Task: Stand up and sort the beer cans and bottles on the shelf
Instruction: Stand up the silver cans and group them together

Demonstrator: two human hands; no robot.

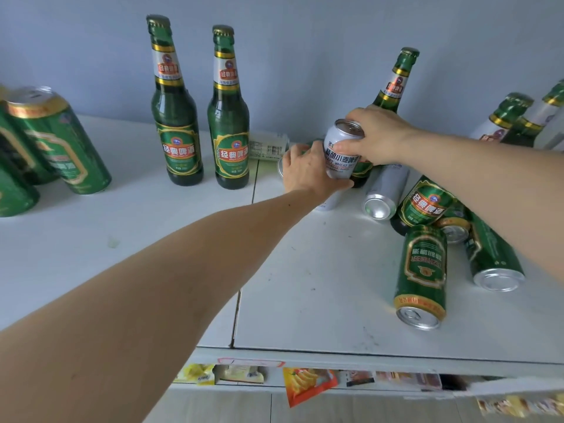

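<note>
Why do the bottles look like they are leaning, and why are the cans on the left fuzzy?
Head view: the wide lens bends the edges, so the two standing green bottles lean outward; the green cans at far left blur near the frame edge; soft, even light, faint shadows.

The can in my right grip (370, 138) is a white can (341, 154) of smooth metal with a satin printed skin and a bare aluminium rim; my left grip (308, 170) touches its side; the 2 upright bottles (177, 123) are dark green glass, glossy, with shiny paper labels and gold foil bands under crimped metal caps; the lying green can (422, 273) is lacquered metal, glossy, its end (418, 317) bare brushed aluminium; the silver can (383, 193) beside it looks matt on the body, bright at the base; the shelf (305, 300) is white, smooth, semi-matt, scuffed and speckled with small marks; the wall (305, 41) behind is flat matt paint.
</note>
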